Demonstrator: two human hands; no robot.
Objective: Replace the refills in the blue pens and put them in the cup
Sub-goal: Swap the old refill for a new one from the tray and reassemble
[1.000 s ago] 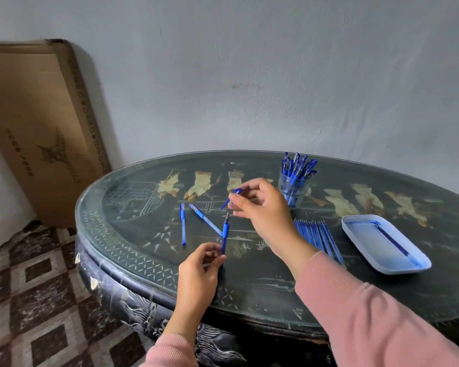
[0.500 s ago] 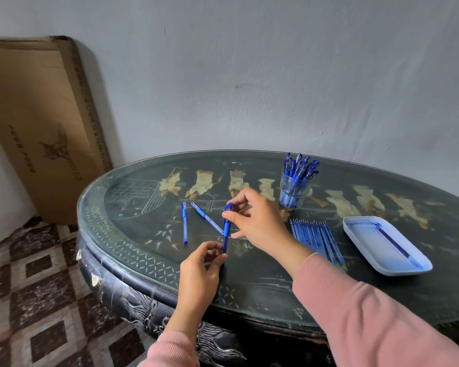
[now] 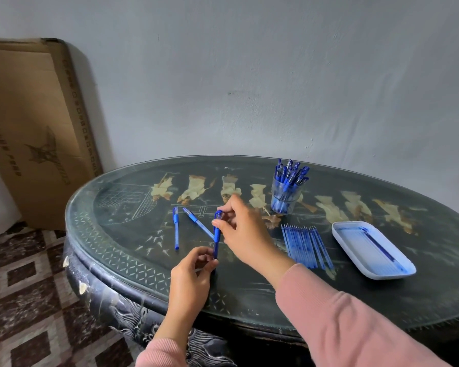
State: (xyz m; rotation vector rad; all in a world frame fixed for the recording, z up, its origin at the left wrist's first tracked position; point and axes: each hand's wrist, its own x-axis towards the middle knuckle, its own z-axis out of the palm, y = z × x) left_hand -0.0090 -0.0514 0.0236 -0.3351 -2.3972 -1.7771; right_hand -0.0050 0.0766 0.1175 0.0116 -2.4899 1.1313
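Pinches the blue pen (image 3: 216, 238) low with the left hand (image 3: 191, 276), at the cap with the right hand (image 3: 243, 230) — nearly upright between them. Beyond the right hand, the cup (image 3: 285, 198) — refills (image 3: 306, 246) beside its wrist.

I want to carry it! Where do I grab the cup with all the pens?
Wrap the cup low around its clear wall, coming from the side. It stands upright, and the pens fan out above its rim, so reaching from above would probably knock them.
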